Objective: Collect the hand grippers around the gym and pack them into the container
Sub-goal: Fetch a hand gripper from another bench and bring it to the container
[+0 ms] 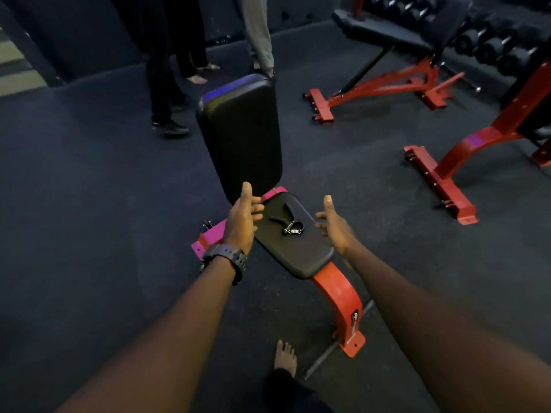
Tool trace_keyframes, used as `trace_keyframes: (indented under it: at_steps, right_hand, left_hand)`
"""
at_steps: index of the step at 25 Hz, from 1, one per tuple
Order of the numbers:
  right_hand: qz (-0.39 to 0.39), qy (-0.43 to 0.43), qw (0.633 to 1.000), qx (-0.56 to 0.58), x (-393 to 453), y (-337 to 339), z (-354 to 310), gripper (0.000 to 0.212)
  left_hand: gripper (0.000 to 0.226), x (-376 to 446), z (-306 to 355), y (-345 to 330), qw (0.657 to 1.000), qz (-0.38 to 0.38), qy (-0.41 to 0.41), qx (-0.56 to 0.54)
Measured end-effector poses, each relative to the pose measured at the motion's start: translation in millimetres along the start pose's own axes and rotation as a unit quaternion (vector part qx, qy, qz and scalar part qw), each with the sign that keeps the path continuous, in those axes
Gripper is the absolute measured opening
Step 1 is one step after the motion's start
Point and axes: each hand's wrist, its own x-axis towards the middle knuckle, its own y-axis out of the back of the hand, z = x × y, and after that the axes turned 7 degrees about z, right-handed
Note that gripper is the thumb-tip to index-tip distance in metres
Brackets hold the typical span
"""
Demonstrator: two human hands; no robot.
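A black hand gripper [286,223] with a metal spring lies on the black padded seat [298,254] of a red-framed bench. My left hand [242,219], with a dark watch on its wrist, hovers at the seat's left edge, fingers spread and empty. On the opposite side my right hand [334,226] is held open too, palm turned inward. The gripper lies between both hands and neither touches it. No container is in view.
The bench's upright back pad [240,135] rises just behind the seat. Two people stand beyond it [179,55]. Another red bench [387,70] and a dumbbell rack [501,40] are at the right. My bare foot [285,357] is on the dark floor.
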Motion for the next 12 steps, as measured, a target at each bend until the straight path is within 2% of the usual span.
trace_keyframes:
  at_steps: [4,7,10,12]
  right_hand:
    - [0.009,-0.025,0.997,-0.075,98.1,-38.4,12.8,0.081]
    - [-0.001,-0.035,0.989,-0.142,167.8,-75.7,47.0,0.077]
    - [0.007,0.005,0.965,-0.262,225.5,-116.8,83.5,0.080]
    - [0.033,0.056,0.936,-0.346,265.0,-147.1,104.6,0.080]
  left_hand:
    - [0.088,102.2,-32.7,-16.8,0.999,-0.007,0.026,0.020]
    - [0.085,174.5,-68.7,-37.4,0.999,-0.004,0.026,0.035]
    - [0.078,229.4,-110.6,-55.4,0.998,0.007,-0.007,0.054]
    - [0.081,261.8,-142.2,-63.4,0.999,0.003,0.008,0.052]
